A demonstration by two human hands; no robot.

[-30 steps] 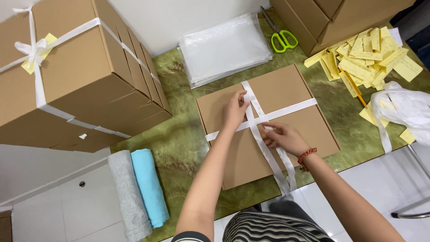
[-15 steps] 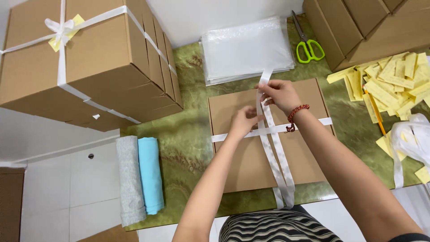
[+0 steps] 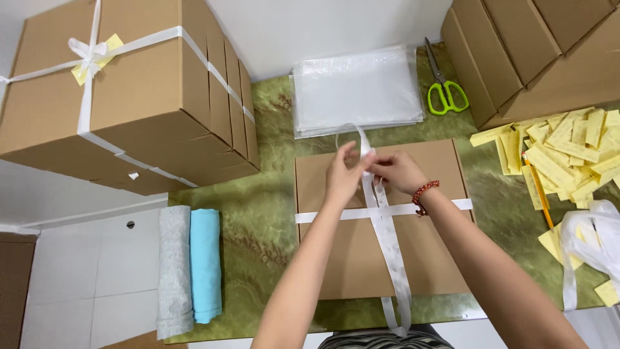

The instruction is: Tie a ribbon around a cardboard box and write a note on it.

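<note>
A flat brown cardboard box (image 3: pixel 336 258) lies on the green marbled table (image 3: pixel 258 232) in front of me. White ribbon (image 3: pixel 394 258) crosses it both ways. My left hand (image 3: pixel 340 174) and my right hand (image 3: pixel 397 171) meet above the box's far half, each pinching the ribbon, which loops up between them. A red bead bracelet sits on my right wrist.
A tied stack of cardboard boxes (image 3: pixel 129 97) with a yellow tag stands at the left. Clear plastic bags (image 3: pixel 355 90) and green scissors (image 3: pixel 444 90) lie beyond the box. More boxes (image 3: pixel 536 52), yellow paper slips (image 3: pixel 568 155), a pencil and loose ribbon (image 3: pixel 594 239) are at right. Rolled grey and blue cloths (image 3: pixel 190 271) lie at left.
My hands have risen from the ribbon crossing toward the box's far edge and come together, pulling the ribbon up into a loop. The view has shifted slightly.
</note>
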